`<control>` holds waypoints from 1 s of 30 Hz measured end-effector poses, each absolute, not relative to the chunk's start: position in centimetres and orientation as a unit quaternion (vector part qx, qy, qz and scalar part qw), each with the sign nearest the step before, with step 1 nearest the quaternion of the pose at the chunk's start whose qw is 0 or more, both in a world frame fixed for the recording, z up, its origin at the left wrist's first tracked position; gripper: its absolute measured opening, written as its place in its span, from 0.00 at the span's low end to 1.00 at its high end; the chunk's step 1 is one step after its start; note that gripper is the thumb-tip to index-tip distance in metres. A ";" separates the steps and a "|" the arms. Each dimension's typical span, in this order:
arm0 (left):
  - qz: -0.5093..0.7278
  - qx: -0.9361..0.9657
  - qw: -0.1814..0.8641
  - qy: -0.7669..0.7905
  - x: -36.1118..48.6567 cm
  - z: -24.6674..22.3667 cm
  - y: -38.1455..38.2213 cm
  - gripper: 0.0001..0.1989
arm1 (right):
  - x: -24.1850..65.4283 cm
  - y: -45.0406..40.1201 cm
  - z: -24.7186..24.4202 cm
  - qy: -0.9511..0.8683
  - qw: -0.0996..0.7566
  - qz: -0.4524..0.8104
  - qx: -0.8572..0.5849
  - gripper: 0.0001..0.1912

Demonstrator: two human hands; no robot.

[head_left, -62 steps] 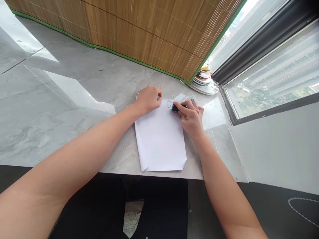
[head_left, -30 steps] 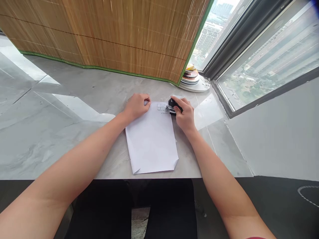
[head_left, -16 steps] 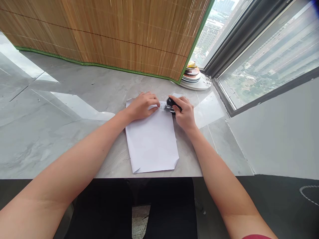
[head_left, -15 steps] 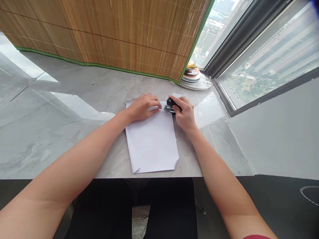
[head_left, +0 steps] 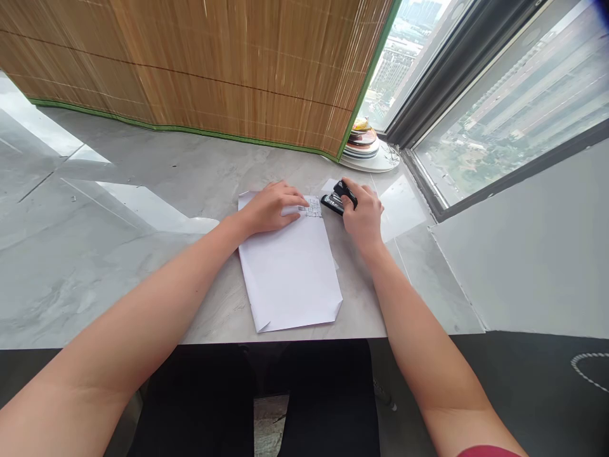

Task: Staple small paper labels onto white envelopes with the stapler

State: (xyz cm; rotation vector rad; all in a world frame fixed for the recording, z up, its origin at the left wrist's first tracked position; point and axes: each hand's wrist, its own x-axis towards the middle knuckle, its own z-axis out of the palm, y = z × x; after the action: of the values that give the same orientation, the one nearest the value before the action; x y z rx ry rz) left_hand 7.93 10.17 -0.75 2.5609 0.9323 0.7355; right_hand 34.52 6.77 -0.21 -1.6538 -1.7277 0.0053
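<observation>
White paper (head_left: pixel 295 273) with folded corners lies on the grey marbled counter, its near edge close to the counter's front. Rows of small staples (head_left: pixel 313 207) show near its upper right corner. My left hand (head_left: pixel 275 208) rests on the paper's upper part, fingers loosely stretched towards the staples. A black stapler (head_left: pixel 339 197) is in my right hand (head_left: pixel 362 212), just off the paper's right edge. My fingers wrap its rear end, and its front points left towards the paper.
A bamboo blind (head_left: pixel 200 70) with green edging hangs across the back of the counter (head_left: pixel 118 266). Stacked plates (head_left: pixel 364 147) stand in the corner by the window (head_left: pixel 514 120). A white wall (head_left: pixel 523 254) bounds the right side.
My right hand has drawn the stapler rightwards off the paper, uncovering the staples there. My left hand has stayed nearly in place on the paper.
</observation>
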 end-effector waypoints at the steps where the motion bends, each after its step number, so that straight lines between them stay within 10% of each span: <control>1: 0.258 0.892 0.149 0.341 7.9 -0.9 10.2 0.19 | 34.4 6.5 0.1 -0.666 0.381 -0.007 -0.641 0.23; 30: 0.333 0.835 0.178 0.400 9.5 1.0 8.5 0.12 | 30.1 5.2 -0.5 -0.690 0.470 0.226 -0.503 0.09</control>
State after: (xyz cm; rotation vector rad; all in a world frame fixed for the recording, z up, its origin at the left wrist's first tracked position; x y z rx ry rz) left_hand 9.55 8.47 1.02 2.3625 1.1315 0.9433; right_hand 30.08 5.23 -0.47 -1.2321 -1.6903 0.5539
